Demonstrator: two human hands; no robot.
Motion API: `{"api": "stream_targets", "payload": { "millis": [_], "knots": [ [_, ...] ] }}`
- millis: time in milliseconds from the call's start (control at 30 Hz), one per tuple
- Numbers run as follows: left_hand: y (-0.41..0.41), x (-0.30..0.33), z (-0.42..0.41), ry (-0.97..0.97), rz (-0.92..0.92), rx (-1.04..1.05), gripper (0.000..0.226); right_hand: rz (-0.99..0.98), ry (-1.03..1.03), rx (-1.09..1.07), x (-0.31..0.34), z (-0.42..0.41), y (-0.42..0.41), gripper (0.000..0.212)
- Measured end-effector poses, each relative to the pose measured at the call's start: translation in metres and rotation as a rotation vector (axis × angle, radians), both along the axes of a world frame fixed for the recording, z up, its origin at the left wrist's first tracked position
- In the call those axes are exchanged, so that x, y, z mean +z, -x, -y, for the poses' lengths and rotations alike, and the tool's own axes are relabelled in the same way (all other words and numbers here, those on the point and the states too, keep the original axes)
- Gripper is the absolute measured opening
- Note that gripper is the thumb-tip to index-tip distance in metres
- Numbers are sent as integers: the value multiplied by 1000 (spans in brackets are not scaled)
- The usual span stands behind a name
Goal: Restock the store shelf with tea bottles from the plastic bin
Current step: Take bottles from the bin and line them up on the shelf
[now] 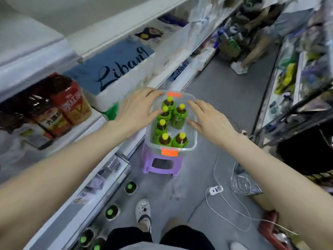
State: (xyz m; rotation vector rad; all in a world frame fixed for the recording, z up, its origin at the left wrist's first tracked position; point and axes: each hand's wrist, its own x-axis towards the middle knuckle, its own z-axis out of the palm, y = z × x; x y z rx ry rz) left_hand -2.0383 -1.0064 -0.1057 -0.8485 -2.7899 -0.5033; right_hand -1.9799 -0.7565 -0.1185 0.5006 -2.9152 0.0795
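Note:
A clear plastic bin (192, 139) with orange latches stands on a purple stool (162, 165) in the aisle. Inside stand several tea bottles (179, 116) with green labels and yellow caps. My left hand (137, 107) reaches over the bin's left rim with fingers spread, its fingertips near a bottle's cap. My right hand (209, 120) hovers over the bin's right rim, fingers straight. Neither hand holds anything. The store shelf (93, 123) runs along the left.
Red and dark drink packs (59, 107) sit on the left shelf. Several green-capped bottles (111, 212) stand on the floor by the shelf base. White cables and a power strip (215, 189) lie on the floor at right. Another person's legs (241, 65) stand down the aisle.

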Motion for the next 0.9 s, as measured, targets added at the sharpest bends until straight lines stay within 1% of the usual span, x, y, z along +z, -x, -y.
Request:
{"api": "stream_targets", "payload": {
  "millis": [233,467,667,800,900],
  "knots": [
    [55,-84,-38,7,233,63,55,215,126,-67,-75,-50,68,64],
    [95,-176,-82,19,423,255,55,488,209,-89,-162,-97,176,68],
    [115,-245,-116,22,500,349,54,618,226,-141,-233,-115,271,68],
    [115,-273,-123,12,529,376,55,677,295,-87,-268,-104,293,55],
    [115,-277,-127,12,520,409,55,637,311,-95,-283,-99,295,41]
  ]
}}
